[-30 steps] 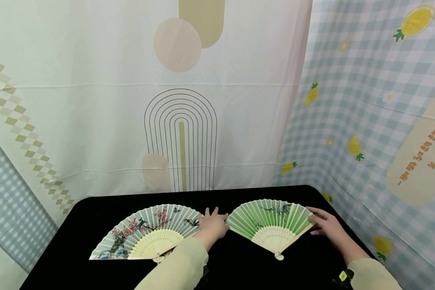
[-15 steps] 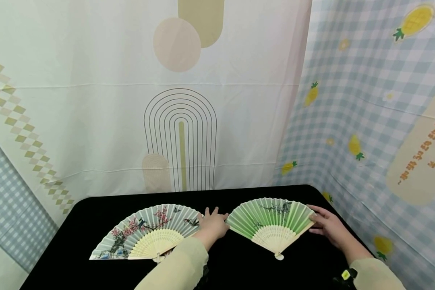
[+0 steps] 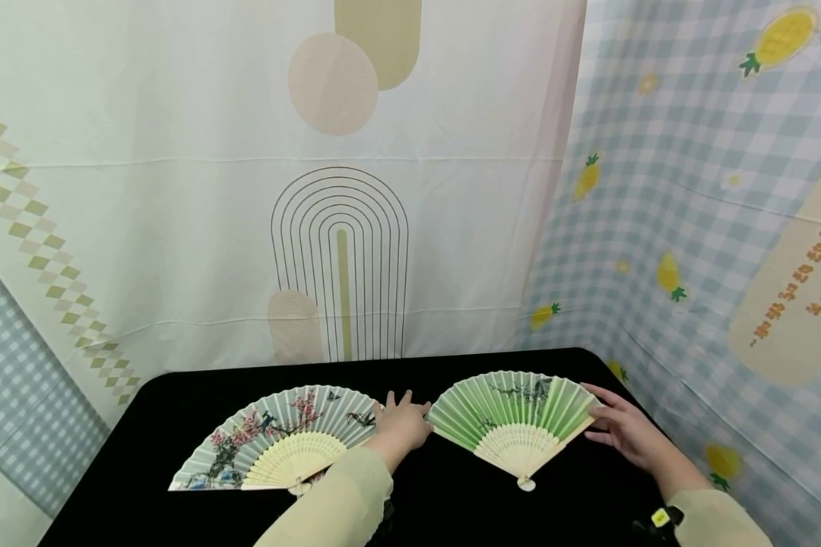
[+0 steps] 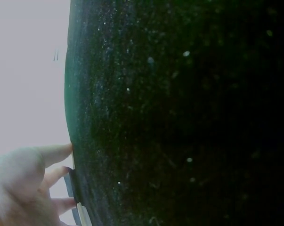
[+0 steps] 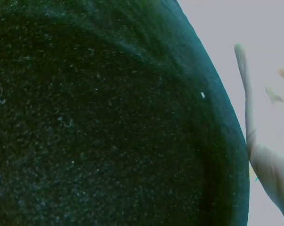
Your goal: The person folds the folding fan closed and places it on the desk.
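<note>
A green folding fan (image 3: 513, 414) lies spread on the black table, its pale ribs meeting at a round pivot end nearest me. My right hand (image 3: 626, 429) holds its right outer edge by the upper corner, fingers around the edge. My left hand (image 3: 404, 425) rests between two fans with fingers spread, its thumb side touching the green fan's left edge. Its little-finger side lies at the edge of a white folding fan (image 3: 280, 433) with pink blossoms, also spread out. My left sleeve partly covers that fan's lower right. Both wrist views show part of each hand, but neither fan clearly.
The black table (image 3: 465, 516) has rounded far corners. A white printed curtain (image 3: 198, 251) hangs behind it, and a blue checked cloth with pineapples (image 3: 657, 190) hangs along the right side.
My right hand has moved slightly up and right, and the green fan's right edge has spread a little wider with it. The left hand and the blossom fan have stayed put.
</note>
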{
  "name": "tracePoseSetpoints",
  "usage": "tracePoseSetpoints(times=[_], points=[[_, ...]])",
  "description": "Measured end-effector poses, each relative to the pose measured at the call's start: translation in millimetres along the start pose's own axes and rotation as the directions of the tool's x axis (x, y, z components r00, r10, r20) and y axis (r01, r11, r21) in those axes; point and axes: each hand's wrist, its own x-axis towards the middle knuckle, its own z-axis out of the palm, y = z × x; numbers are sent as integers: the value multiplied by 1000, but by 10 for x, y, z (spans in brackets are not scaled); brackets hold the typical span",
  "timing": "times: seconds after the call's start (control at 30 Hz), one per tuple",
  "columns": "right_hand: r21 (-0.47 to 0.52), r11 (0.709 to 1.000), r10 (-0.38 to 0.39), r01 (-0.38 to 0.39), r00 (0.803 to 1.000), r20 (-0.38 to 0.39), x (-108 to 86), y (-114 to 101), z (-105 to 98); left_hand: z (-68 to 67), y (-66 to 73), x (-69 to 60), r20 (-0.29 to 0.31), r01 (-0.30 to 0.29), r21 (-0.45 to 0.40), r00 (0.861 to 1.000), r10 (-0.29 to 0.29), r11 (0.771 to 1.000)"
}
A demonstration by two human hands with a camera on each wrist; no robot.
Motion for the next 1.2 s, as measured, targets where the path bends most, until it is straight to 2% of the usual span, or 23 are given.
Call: tracePoseSetpoints(times=[0.2, 0.4, 0.63, 0.83, 1.2], points=[[147, 989, -23, 0, 988, 152, -7, -40, -30, -18, 0, -17, -1, -8, -9, 1000, 8, 1000], [239, 971, -60, 2, 970, 236, -5, -69, -30, -25, -3, -30, 3, -11, -33, 1000, 11, 999], [259, 966, -76, 0, 955, 285, -6, -59, -56, -21, 3, -39, 5, -10, -56, 1000, 10, 998], [305, 952, -81, -24, 942, 326, -10, -52, -80, 7, -10, -33, -20, -15, -83, 1000, 13, 996], [340, 940, -108, -9, 940, 324, -19, -44, -101, 32, -54, -40, -36, -33, -142, 999, 28, 989]])
